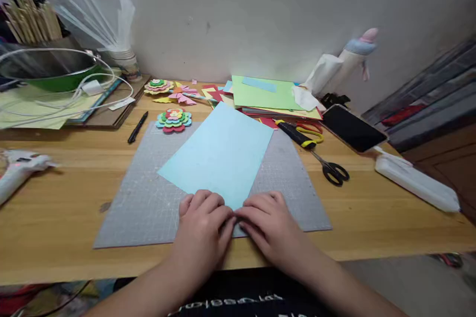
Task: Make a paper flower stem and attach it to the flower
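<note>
A light blue sheet of paper (226, 151) lies slanted on the grey cutting mat (137, 208), one corner pointing toward me. At that near corner my left hand (203, 223) is closed, thumb and forefinger pinching the paper's edge. My right hand (269, 223) meets it there, its fingers pressed together on the same corner. The two hands' fingertips touch or nearly touch, and they hide the tip of the corner. A layered paper flower (174, 120) rests at the mat's far left edge.
A pen (138, 127) and a glue gun (24, 171) lie left. Coloured paper (264, 96) is stacked at the back. Right are a utility knife (295, 133), scissors (330, 168), a phone (353, 126) and a long white case (416, 183). A green bowl (63, 79) stands far left.
</note>
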`<state>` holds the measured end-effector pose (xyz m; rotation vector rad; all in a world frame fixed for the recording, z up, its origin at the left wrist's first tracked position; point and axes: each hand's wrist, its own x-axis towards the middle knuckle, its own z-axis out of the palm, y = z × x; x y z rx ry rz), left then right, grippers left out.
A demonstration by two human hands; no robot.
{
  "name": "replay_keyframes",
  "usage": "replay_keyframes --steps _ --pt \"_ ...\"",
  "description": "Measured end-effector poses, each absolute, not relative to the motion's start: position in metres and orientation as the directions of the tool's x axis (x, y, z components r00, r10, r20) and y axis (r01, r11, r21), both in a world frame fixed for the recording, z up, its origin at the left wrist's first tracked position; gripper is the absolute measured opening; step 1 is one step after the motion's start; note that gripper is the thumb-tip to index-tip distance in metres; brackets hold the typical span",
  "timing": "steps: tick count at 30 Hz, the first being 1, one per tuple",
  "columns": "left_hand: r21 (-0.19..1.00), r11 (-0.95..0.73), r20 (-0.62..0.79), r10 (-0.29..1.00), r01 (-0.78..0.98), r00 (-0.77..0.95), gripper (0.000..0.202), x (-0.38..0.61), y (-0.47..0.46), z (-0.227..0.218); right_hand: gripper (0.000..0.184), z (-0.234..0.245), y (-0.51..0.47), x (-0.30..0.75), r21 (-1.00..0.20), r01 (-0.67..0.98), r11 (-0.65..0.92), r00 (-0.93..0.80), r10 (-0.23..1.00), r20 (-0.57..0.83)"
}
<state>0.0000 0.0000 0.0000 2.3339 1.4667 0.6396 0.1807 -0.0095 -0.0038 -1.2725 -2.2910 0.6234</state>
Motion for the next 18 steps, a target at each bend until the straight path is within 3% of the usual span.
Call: replay_keyframes --steps 5,11,18 --pt "0.498 -0.434 0.176 0.898 0.751 0.403 0.015 -0.005 0.000 0.003 0.012 -0.013 -0.007 0.170 -0.599 0.662 0.451 -0.396 0.888 0.233" --pt "0.551 -0.417 0.175 0.904 0.723 0.389 0.012 -0.015 0.000 0.005 0.019 -0.013 -0.006 0.171 -0.585 0.660 0.471 -0.405 0.879 0.251" --pt "0.533 -0.411 0.172 0.909 0.740 0.381 0.011 -0.011 0.001 0.002 0.021 -0.014 -0.006 0.170 -0.588 0.658 0.471 -0.403 0.879 0.255"
